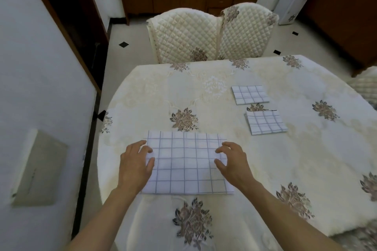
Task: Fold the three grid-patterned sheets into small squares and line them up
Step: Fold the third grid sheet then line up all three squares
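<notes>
Plainly, a table under a cream floral tablecloth [155, 96] fills most of the view, with two quilted chairs [183, 32] pushed side by side against its far edge. Near the front edge lies the largest grid-patterned sheet [184, 163], a flat wide rectangle. Two folded squares sit further back on the right, the far square [250, 94] and the near square [265, 122], close but apart, with an embroidered flower between them. The left hand [135, 166] and right hand [230, 164] are at the sheet's short ends, fingers spread and loosely curved over its edges; I cannot tell whether they pinch the cloth.
</notes>
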Motion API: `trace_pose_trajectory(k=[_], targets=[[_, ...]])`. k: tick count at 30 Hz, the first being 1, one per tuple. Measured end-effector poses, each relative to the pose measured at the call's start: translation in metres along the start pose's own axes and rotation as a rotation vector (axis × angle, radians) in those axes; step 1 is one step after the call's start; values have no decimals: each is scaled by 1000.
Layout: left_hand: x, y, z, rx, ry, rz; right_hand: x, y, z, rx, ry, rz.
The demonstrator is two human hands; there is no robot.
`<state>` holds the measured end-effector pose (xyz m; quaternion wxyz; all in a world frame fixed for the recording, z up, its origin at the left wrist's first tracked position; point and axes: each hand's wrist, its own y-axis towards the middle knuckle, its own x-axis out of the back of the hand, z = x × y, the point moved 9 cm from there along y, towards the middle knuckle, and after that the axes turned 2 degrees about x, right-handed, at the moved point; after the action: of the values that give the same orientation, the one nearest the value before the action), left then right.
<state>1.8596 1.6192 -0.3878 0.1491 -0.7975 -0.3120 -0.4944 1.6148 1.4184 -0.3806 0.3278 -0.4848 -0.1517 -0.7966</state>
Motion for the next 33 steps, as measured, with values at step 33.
trace_pose_trajectory(k=[33], targets=[[24, -187, 2, 44, 146, 86, -53, -172, 8, -28, 164, 49]])
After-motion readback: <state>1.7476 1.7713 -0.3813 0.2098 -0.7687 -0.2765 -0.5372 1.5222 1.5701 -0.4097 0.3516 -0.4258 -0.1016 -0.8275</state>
